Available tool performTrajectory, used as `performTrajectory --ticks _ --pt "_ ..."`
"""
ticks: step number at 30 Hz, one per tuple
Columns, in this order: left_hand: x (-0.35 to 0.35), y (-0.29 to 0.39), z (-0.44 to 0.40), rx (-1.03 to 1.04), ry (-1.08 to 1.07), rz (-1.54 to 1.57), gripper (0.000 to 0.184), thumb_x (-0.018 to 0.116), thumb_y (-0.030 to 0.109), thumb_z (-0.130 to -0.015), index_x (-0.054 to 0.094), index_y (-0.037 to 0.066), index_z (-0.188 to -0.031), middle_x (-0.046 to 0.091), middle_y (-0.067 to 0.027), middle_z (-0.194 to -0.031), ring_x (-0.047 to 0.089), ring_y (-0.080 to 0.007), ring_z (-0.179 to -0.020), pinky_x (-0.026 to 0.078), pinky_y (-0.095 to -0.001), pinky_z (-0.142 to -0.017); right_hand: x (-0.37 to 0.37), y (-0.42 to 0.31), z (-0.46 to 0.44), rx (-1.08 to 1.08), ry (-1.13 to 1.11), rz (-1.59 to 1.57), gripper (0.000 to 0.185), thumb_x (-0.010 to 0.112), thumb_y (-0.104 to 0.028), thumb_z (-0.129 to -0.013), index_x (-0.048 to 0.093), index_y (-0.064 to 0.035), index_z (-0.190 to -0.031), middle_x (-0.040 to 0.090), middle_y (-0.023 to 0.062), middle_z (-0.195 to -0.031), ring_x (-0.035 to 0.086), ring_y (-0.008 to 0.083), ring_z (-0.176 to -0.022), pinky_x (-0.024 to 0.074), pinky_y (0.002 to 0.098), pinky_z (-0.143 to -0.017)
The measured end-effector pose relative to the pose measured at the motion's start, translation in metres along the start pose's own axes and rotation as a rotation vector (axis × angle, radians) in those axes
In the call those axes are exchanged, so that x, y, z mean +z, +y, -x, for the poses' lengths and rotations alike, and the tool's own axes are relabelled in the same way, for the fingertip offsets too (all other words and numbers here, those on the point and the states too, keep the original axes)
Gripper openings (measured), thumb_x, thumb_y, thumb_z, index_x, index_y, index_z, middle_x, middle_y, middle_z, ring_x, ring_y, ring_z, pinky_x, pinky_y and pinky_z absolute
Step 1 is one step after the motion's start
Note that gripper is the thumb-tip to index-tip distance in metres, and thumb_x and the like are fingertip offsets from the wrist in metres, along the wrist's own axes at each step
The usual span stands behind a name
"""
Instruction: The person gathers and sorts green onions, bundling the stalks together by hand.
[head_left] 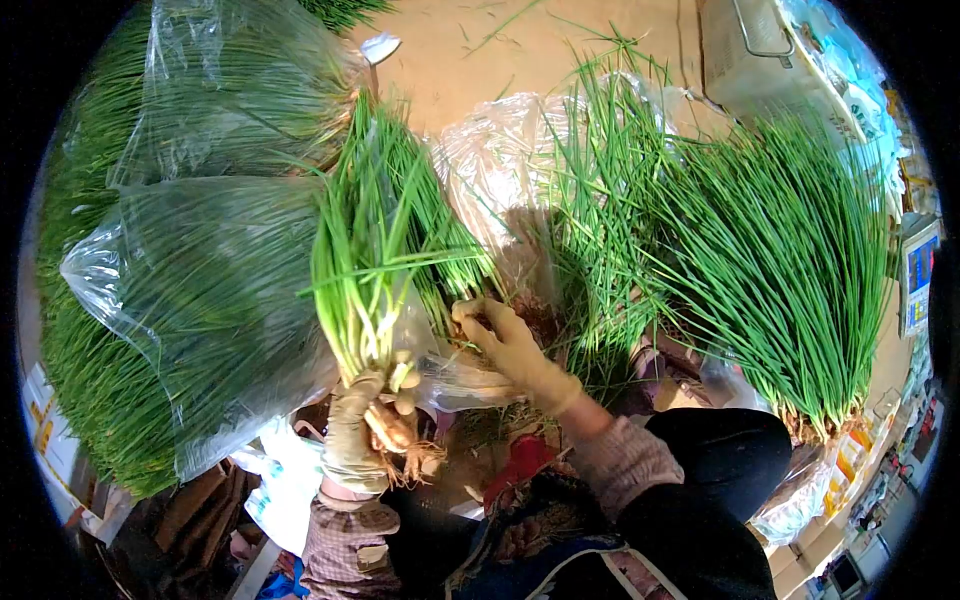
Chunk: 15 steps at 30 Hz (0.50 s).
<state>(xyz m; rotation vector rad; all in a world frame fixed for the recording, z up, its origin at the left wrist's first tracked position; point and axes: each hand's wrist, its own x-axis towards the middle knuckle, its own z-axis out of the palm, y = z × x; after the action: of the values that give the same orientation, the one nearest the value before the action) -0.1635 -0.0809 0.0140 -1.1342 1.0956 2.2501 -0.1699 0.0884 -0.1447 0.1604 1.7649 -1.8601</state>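
My left hand, in a tan glove, is closed around a small bunch of spring onions. Their green tops point up and away, and the brownish roots hang out beside the thumb. My right hand, gloved too, has its fingers curled at the root ends of a pile of spring onions; the fingertips are partly hidden among the stems. Just right of that hand lies a loose, tangled heap of green stalks on clear plastic.
Large bundles of spring onions in clear plastic bags fill the left side. A big fanned bundle stands at right. Behind it are a white crate and a scale display. Tan board shows at the back.
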Motion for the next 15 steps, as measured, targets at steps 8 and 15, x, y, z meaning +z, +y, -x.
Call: performTrajectory --ticks 8,15 --pt "-0.006 0.015 0.011 0.132 -0.202 0.056 0.049 0.055 0.019 -0.077 0.044 -0.005 -0.118 0.059 -0.0188 -0.096 0.049 -0.0377 -0.111 0.059 -0.0360 -0.054 -0.063 0.059 -0.025 0.331 -0.211 0.961 0.043 0.054 -0.042 -0.082 0.058 -0.0005 -0.093 0.061 0.0213 -0.084 0.059 0.0383 -0.080 0.0460 0.0442 -0.074" --pt "-0.007 -0.008 -0.002 0.012 0.010 -0.064 0.039 0.052 0.013 -0.083 0.047 -0.009 -0.115 0.061 -0.0184 -0.100 0.058 -0.0305 -0.099 0.053 -0.0343 -0.073 -0.008 0.092 -0.060 0.412 0.163 0.765 0.047 0.073 -0.036 -0.066 0.057 0.0001 -0.092 0.059 0.0267 -0.093 0.058 0.0398 -0.089 0.0470 0.0436 -0.075"
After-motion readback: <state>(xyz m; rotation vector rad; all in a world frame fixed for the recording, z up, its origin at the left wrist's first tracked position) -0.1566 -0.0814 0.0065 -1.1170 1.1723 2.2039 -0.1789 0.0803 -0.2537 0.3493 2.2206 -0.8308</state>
